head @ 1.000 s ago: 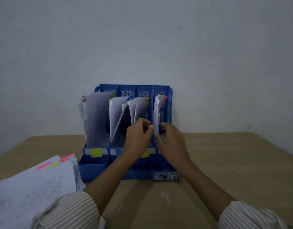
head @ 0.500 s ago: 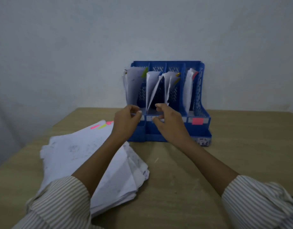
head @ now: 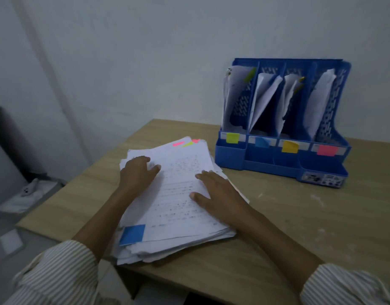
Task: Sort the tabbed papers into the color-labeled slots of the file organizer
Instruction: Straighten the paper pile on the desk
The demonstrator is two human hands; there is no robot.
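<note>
Both hands flat on a paper stack (head: 178, 201) on the counter (head: 299, 216).
Left hand (head: 138, 172) and right hand (head: 218, 194) rest with fingers spread. A blue tab (head: 132, 234) marks the top sheet; its writing is illegible. The blue file organizer (head: 279, 164) stands nearby, labeled yellow-green, blue, yellow, pink.

Office-type desk station in a plain room. Indicators: a wood-laminate worktop (head: 277, 227) set against a bare white wall (head: 145, 51), a blue four-slot file organizer (head: 282, 159) with colour labels, and a stack of tabbed papers (head: 178, 194).

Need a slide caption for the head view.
Both hands rest on the paper stack beside the blue file organizer.
</note>
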